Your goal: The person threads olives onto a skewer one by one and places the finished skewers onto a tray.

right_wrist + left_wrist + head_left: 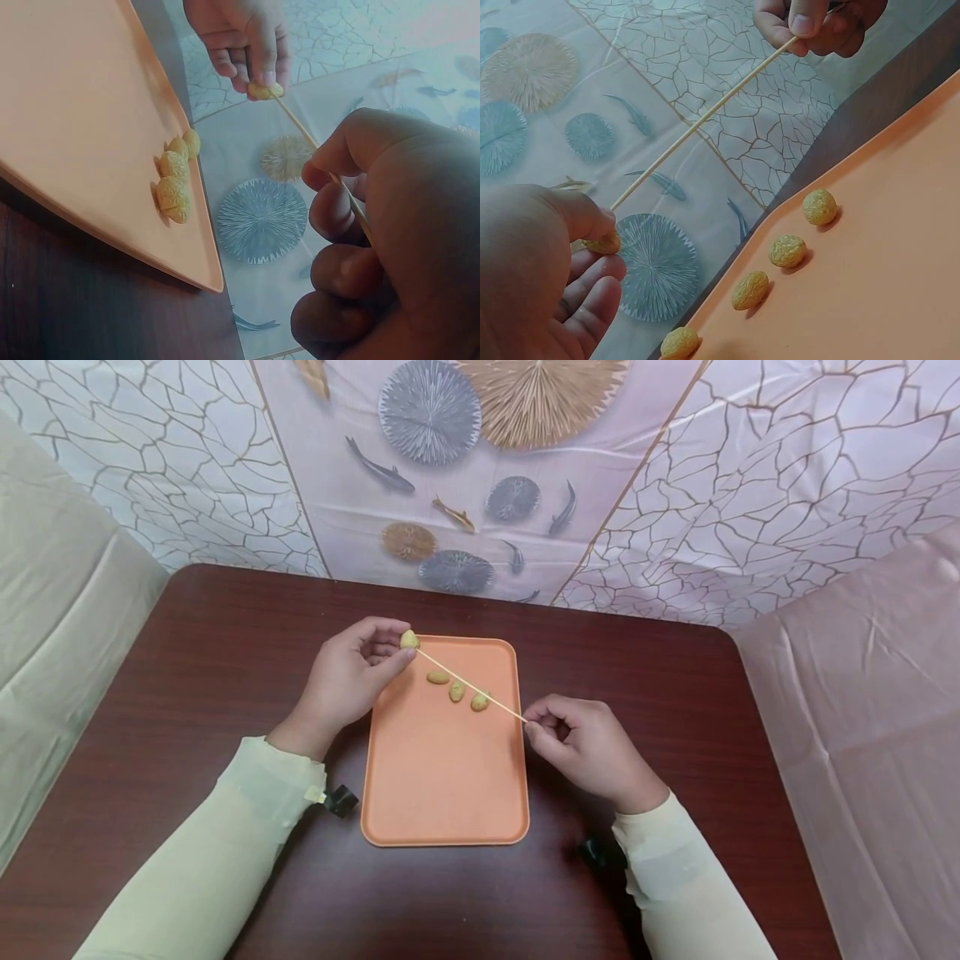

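Observation:
My left hand [341,675] pinches a small yellow oval with wrinkled skin [408,641] between thumb and fingertips, over the far left corner of an orange tray [446,777]. A thin wooden skewer [471,685] runs from that oval across to my right hand [592,747], just off the tray's right edge. Thumb and forefinger of the right hand grip the skewer near that end. In the right wrist view the skewer's far tip meets the held oval [264,91]. Several similar ovals [787,251] lie in a row along the tray's far side.
The tray lies on a dark reddish-brown table [645,660]. Behind it hangs a patterned cloth [450,518] with round and fish motifs, and plain pale fabric [862,710] borders the table's sides. Small black devices [341,801] are strapped at the wrists of the pale sleeves.

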A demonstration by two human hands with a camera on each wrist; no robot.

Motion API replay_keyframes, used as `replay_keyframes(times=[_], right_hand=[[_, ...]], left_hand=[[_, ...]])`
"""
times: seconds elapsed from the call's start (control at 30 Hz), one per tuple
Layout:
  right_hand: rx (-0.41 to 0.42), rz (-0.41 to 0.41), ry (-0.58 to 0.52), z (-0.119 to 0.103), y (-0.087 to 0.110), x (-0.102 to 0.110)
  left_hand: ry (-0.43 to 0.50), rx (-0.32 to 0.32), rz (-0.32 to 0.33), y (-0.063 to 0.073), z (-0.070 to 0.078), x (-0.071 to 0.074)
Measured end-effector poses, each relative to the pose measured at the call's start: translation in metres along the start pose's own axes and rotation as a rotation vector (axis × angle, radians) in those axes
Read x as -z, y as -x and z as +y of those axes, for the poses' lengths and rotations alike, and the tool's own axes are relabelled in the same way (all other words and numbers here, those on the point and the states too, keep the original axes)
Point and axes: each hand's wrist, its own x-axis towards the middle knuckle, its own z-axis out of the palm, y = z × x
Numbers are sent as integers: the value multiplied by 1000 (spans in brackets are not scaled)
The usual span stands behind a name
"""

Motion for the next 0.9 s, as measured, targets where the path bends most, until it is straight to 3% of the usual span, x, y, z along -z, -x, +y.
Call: replay_keyframes(times=[0.27, 0.7, 0.9], right_hand=[[2, -3, 14, 0, 0, -1], [23, 24, 77, -13, -4, -8], [26, 25, 74, -16, -5, -10]], left_hand=[[-21, -3, 9, 1, 2, -1], [-145, -116, 129, 6, 1, -9], [-151, -153, 144, 7, -1, -11]])
